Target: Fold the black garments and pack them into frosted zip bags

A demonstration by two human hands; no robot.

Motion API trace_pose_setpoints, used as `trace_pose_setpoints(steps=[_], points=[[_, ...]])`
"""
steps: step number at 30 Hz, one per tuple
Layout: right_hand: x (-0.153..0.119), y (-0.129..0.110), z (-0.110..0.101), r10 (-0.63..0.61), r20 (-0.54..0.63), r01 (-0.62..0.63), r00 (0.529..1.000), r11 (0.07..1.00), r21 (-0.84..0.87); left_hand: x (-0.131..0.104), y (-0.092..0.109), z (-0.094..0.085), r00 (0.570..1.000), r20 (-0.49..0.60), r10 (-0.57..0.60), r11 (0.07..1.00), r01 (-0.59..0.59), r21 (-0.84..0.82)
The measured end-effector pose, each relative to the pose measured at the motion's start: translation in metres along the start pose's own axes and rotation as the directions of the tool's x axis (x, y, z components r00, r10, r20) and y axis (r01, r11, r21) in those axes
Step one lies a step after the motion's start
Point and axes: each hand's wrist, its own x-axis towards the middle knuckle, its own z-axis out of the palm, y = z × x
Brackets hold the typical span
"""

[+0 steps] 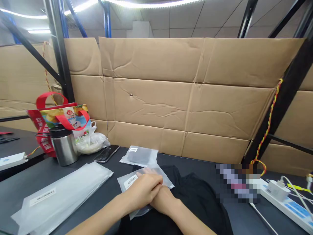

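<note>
A frosted plastic bag (130,180) with a barcode label lies in front of me, partly over a black cloth (198,195). My left hand (146,186) rests on this bag, its fingers bent and overlapping my right hand. Against it, my right hand (162,197) presses at the bag's lower right part. Most fingertips are hidden, so what they grip cannot be made out. Just behind is another frosted bag (140,156) with a small label and something dark inside. To the left lies a stack of flat frosted bags (66,195), the top one labelled.
A steel cup (65,147) with a black lid, a red-handled bag (70,117), a clear plastic bag (91,142) and a phone (107,153) stand or lie at the back left. On the right are a white power strip (288,205) and cables. Cardboard (151,107) walls the back.
</note>
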Motion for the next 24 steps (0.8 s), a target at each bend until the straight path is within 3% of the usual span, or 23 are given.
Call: trace_pose_setpoints(steps=[4,9,12,15,19,22,24], points=[[-0.026,-0.008,-0.015,-0.020,0.019,0.020,1.000,0.999,-0.032,-0.006,-0.015,0.001,1.000,-0.026,0.001,1.000,-0.001,0.008],[-0.062,-0.024,-0.011,-0.037,0.032,0.041,0.999,0.992,-0.120,-0.012,-0.020,0.006,0.999,-0.034,0.026,0.999,-0.025,0.025],[-0.062,-0.029,-0.014,0.058,0.110,-0.057,0.992,0.998,-0.017,-0.013,-0.013,0.011,0.998,-0.007,0.061,0.997,-0.060,0.049],[-0.054,-0.030,-0.030,0.091,0.161,-0.107,0.983,0.990,0.097,-0.015,-0.011,0.013,0.996,0.011,0.084,0.993,-0.084,0.080],[-0.055,-0.020,-0.058,0.085,0.098,-0.105,0.992,0.972,0.211,-0.021,-0.023,0.009,0.995,-0.054,0.082,0.990,-0.075,0.119],[-0.061,-0.002,-0.072,0.212,0.009,-0.212,0.977,0.974,0.084,-0.028,-0.040,0.015,0.990,-0.031,0.136,0.981,-0.130,0.145],[-0.062,0.011,-0.077,0.257,0.011,-0.257,0.966,0.966,-0.041,-0.032,-0.051,0.023,0.985,0.018,0.172,0.969,-0.172,0.178]])
